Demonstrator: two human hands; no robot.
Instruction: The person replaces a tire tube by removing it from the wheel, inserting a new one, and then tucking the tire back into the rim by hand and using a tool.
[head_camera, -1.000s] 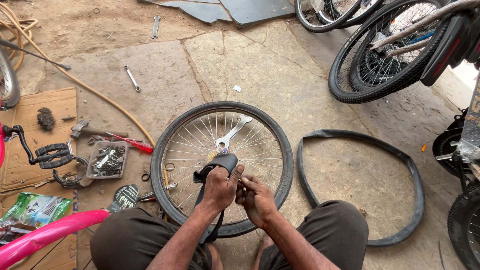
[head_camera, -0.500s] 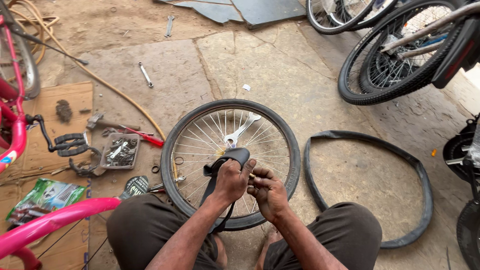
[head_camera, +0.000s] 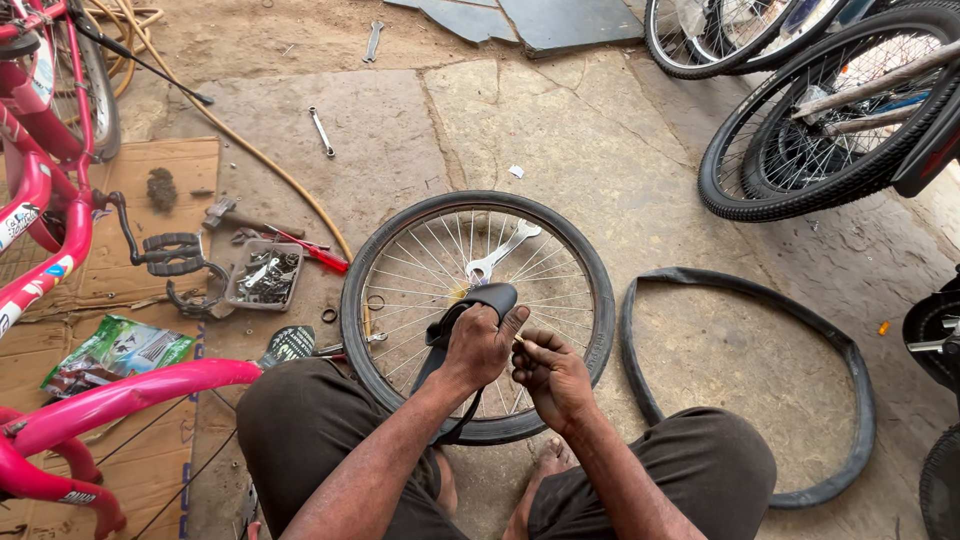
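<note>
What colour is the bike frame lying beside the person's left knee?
Bright pink bike frame, clearest in the head view.

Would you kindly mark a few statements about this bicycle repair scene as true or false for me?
1. The left hand grips a folded black inner tube. True.
2. The spoked wheel stands upright against a wall. False: it lies flat on the stone floor.
3. A loose black tyre lies on the floor to the right of the wheel. True.
4. A spanner rests on the wheel's spokes. True.
5. The right hand holds a hammer. False: its fingers pinch something small at the tube, next to the left hand.
6. The small tray of metal parts sits on the wheel. False: it sits on the floor to the left of it.
</note>
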